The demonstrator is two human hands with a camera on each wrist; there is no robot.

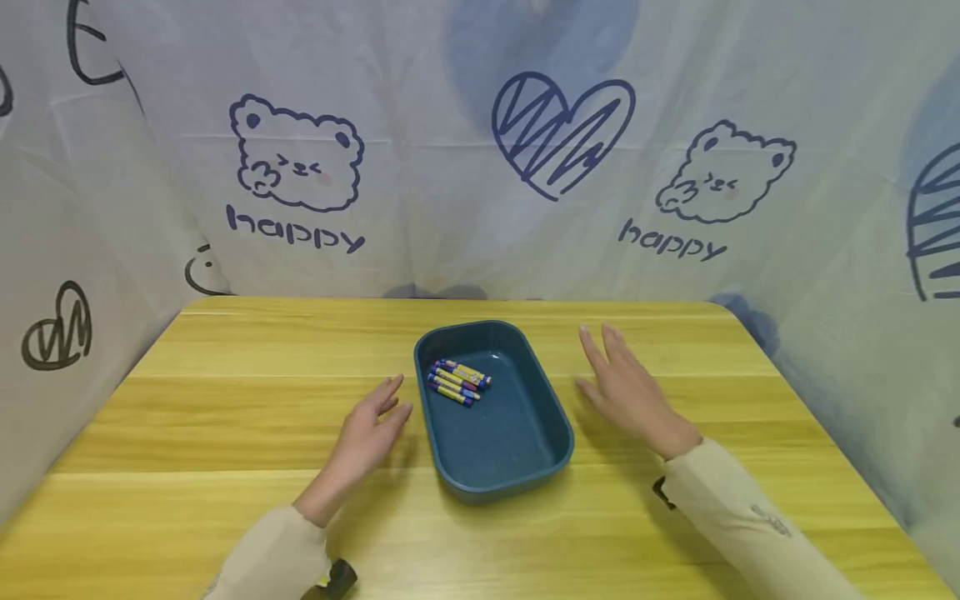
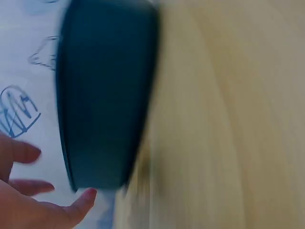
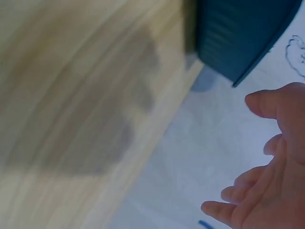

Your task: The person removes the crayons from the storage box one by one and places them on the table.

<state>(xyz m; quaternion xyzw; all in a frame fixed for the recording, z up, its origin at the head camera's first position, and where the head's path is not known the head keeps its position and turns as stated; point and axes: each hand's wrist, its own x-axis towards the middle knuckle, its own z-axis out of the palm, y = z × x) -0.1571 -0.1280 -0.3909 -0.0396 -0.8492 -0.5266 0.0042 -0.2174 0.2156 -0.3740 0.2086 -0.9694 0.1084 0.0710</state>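
Observation:
A dark teal rectangular bin [image 1: 498, 450] with rounded corners stands on the wooden table. Inside it, against the left wall, lie several crayons [image 1: 453, 397] with yellow and blue wrappers. My left hand [image 1: 367, 433] hovers just left of the bin, apart from it, fingers extended and slightly bent. On the other side, my right hand [image 1: 630, 392] is held above the table with its fingers spread, also apart from the bin. Both wrist views show the outer wall of the bin [image 2: 107, 95] near the fingers, and neither hand holds anything. The crayons are hidden in those views.
The wooden table [image 1: 225, 400] extends on both sides of the bin. A white cloth [image 1: 427, 217] printed with hearts, bears and the word happy hangs behind the table and along its sides. Dark wrist straps [image 1: 341, 577] show below the sleeves.

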